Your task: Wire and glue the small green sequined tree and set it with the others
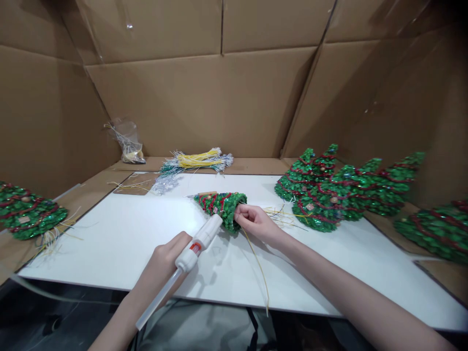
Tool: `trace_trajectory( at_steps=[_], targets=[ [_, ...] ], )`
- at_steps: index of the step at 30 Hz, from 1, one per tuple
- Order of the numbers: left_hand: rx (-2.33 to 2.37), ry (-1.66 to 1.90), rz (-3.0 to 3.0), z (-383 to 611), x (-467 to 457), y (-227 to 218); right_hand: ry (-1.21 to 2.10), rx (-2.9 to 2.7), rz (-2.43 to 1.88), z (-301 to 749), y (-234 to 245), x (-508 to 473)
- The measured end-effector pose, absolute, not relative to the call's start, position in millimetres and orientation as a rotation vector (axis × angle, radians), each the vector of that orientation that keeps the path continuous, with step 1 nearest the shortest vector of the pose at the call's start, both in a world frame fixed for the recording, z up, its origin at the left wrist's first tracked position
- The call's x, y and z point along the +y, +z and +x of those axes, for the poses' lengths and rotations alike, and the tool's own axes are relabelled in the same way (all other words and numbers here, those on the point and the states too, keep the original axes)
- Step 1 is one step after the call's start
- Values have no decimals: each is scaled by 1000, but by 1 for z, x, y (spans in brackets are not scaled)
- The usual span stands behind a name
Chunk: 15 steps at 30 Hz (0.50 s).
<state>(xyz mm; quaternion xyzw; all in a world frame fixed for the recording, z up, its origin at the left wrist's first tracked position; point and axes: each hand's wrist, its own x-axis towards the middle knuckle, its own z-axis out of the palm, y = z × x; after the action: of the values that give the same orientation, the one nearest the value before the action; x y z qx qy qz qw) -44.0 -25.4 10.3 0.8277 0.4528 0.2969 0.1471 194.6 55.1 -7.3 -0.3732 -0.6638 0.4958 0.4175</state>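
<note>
A small green sequin tree (220,205) with red garland lies on its side on the white board (109,243). My right hand (256,222) grips its wide base, with a thin yellow wire (258,265) trailing from there toward the front edge. My left hand (166,261) is closed round a white glue gun (199,241), whose nozzle touches the tree's lower side. A clear glue stick (157,302) sticks out of the gun's back.
Several finished green trees (329,190) lie piled at the right, more at far right (435,231), another at far left (27,214). Bundles of yellow, green and silver wires (195,163) and a plastic bag (127,141) lie at the back. Cardboard walls surround the board.
</note>
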Motion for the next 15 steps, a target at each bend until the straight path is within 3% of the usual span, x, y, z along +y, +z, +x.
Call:
trace_trajectory(
  at_steps=[15],
  targets=[
    [1315,833,2364,-45,-26,10,1240,-1670,-950,194,-5,54]
  ],
)
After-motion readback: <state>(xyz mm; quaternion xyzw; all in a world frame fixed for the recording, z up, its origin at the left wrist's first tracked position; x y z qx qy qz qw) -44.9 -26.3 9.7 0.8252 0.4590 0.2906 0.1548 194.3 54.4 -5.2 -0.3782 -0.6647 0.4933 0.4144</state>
